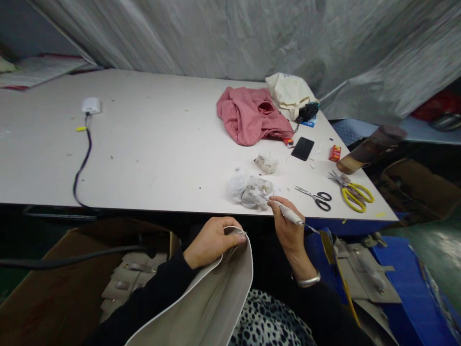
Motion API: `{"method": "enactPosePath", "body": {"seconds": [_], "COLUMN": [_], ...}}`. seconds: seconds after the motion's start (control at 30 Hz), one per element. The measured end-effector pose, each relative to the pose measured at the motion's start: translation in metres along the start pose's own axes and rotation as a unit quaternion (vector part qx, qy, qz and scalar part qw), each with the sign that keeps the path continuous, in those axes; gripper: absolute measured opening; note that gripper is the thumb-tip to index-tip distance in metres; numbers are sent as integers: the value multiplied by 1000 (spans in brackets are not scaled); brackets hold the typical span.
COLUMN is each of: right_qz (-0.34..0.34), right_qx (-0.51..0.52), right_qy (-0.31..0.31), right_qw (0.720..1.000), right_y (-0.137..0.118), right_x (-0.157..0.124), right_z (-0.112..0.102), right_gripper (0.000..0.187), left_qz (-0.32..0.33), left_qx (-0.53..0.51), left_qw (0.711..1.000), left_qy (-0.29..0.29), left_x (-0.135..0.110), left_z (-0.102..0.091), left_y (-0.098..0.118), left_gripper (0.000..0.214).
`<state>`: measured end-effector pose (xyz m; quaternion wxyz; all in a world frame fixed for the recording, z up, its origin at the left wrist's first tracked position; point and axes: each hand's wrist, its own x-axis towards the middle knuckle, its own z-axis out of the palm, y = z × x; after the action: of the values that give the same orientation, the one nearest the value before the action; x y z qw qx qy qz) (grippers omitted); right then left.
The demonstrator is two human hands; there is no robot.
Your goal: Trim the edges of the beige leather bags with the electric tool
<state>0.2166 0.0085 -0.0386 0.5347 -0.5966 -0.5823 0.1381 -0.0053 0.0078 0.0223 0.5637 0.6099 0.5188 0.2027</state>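
Observation:
My left hand (216, 241) is closed on the upper rim of a beige bag (201, 307), thumb on the outside near a corner. The bag hangs open over my lap, its inner lining showing. In my right hand (290, 230) is a pen-like tool (291, 215) wrapped in white, with a thin cord trailing from its back end. The tool's thin tip reaches a crumpled clear plastic bag (252, 191) at the table's front edge; whether it touches what is inside, I cannot tell. A whitish wrapped lump (266, 163) lies just behind.
Black-handled scissors (317, 197) and yellow-handled scissors (355, 194) lie right, near a black phone (303, 148), a small red box (334, 153) and a brown bottle (370, 149). Pink cloth (245, 115) sits behind. A cardboard box (54, 283) of beige bags stands left; a blue crate (406, 274) right.

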Motion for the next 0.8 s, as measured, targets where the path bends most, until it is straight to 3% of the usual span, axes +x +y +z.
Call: {"method": "enactPosePath", "body": {"seconds": [0.23, 0.5, 0.7, 0.8], "right_qz": [10, -77, -28, 61], "right_qx": [9, -128, -8, 123], "right_qy": [-15, -83, -26, -78], "right_qw": [1000, 985, 999, 987], "right_y": [5, 4, -5, -18], "right_x": [3, 21, 18, -1], "right_z": [6, 11, -1, -14], "right_gripper": [20, 33, 27, 25], "left_qz": [-7, 3, 12, 8], "left_qx": [13, 47, 67, 60], "left_qw": [999, 998, 997, 998], "left_qy": [29, 40, 42, 32], "left_x": [7, 8, 6, 8], "left_z": [4, 18, 23, 25], "left_y": [-8, -15, -18, -18], "left_gripper": [10, 10, 6, 5]}}
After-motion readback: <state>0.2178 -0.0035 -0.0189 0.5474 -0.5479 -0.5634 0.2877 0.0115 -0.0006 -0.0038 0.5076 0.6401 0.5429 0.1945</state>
